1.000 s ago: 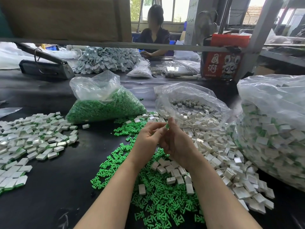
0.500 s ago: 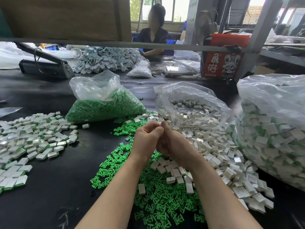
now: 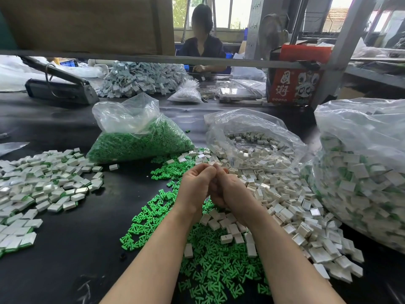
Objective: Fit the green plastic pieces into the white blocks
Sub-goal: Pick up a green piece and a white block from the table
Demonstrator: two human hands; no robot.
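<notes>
On the black table [image 3: 65, 249], big clear bag of finished white-and-green blocks [image 3: 361, 183] far right, loose white plastic blocks [image 3: 285, 205] and scattered green plastic pieces [image 3: 210, 266] under the wrists. Left hand [image 3: 195, 187] and right hand [image 3: 228, 189] now pressed together, fingers curled. Green tip seen a second ago is hidden; probably pushed home, but what each hand holds can't be told.

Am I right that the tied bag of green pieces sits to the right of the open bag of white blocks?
Not quite: the head view shows the bag of green pieces to the left of the open bag of white blocks, not the right.
</notes>
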